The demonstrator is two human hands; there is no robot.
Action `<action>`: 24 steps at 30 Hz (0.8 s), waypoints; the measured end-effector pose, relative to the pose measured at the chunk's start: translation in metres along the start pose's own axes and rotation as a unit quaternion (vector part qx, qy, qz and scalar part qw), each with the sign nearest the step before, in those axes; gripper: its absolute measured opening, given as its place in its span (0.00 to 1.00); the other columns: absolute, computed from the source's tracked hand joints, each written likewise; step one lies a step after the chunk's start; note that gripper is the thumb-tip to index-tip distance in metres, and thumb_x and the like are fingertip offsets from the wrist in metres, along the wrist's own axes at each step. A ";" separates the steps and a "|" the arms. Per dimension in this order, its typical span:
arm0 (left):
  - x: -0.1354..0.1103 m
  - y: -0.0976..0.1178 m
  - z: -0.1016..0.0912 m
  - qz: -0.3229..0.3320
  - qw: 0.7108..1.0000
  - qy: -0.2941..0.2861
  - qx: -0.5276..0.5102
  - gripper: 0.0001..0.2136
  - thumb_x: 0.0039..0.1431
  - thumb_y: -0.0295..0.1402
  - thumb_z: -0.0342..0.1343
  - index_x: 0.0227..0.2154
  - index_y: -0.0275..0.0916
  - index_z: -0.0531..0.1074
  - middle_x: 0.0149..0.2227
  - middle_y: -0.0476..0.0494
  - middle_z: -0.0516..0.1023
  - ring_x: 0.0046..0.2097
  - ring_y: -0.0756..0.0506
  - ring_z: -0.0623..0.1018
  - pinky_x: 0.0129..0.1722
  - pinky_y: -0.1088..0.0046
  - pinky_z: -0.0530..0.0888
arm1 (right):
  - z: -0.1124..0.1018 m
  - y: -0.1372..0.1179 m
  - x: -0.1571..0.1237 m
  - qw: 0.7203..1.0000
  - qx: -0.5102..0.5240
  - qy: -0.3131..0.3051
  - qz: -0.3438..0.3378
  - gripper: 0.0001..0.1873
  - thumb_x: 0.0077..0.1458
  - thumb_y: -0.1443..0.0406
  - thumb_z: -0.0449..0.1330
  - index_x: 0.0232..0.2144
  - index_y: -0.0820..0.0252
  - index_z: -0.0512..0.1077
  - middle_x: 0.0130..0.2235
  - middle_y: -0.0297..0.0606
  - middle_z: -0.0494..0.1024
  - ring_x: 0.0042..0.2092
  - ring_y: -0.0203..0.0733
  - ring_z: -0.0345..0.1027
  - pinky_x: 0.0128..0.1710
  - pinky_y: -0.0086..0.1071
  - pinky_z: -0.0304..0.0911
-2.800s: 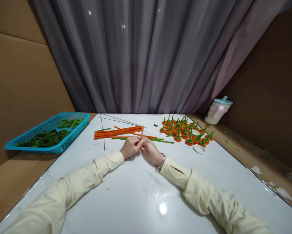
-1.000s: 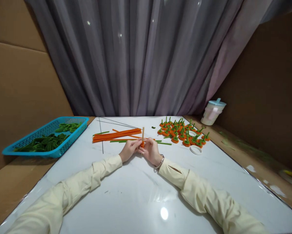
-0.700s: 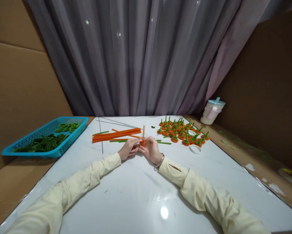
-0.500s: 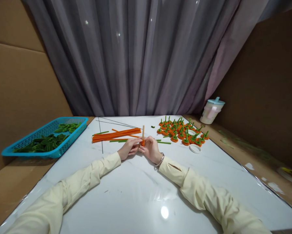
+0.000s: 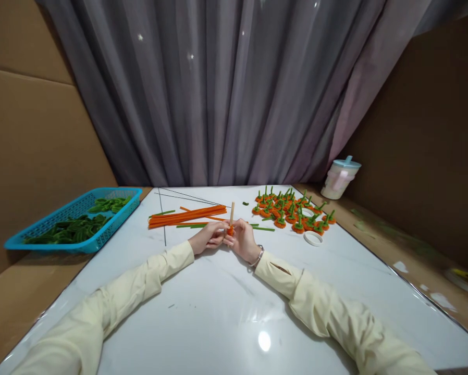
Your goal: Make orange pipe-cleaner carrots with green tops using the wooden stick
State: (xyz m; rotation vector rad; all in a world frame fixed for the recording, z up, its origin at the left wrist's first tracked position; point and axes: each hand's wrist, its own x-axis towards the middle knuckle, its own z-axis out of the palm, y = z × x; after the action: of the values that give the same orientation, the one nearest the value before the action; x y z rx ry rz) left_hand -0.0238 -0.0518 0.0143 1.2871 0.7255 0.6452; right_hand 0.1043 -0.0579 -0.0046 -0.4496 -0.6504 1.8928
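Both hands meet over the middle of the white table. My left hand (image 5: 209,237) is closed, its fingertips pinching the orange pipe cleaner (image 5: 230,230) wound round a thin wooden stick (image 5: 232,211). From the other side my right hand (image 5: 244,240) closes on the same stick and winding. The stick points up, tilted slightly right; its lower end is hidden by the fingers. Behind my left hand lies a bundle of orange pipe cleaners (image 5: 191,215), with green pipe cleaners (image 5: 263,228) strewn beside and behind the hands.
Several orange pieces with green stems (image 5: 298,225) stand at the back right, around white rings (image 5: 313,238). A blue basket (image 5: 95,243) of green leaf shapes is at the left. A lidded cup (image 5: 340,178) stands at the far right. A grey curtain (image 5: 202,104) hangs behind.
The wooden stick has tipped a little to the right between my fingers. Both hands stay in nearly the same place, still holding it.
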 end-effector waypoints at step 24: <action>-0.001 -0.007 0.002 0.069 0.997 0.024 0.023 0.13 0.52 0.42 0.51 0.25 0.34 0.64 0.08 0.61 0.50 0.11 0.57 0.49 0.11 0.81 0.51 | 0.000 0.002 0.002 1.000 -0.002 -0.005 -0.005 0.06 0.42 0.65 0.50 0.24 0.63 0.64 0.17 0.29 0.61 0.15 0.28 0.46 0.14 0.23 0.45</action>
State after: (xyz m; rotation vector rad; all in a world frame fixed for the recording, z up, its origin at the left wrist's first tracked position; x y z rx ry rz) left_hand -0.0224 -0.0553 0.0082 1.3762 0.6985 0.7786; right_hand 0.1025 -0.0568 -0.0058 -0.4394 -0.6604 1.8863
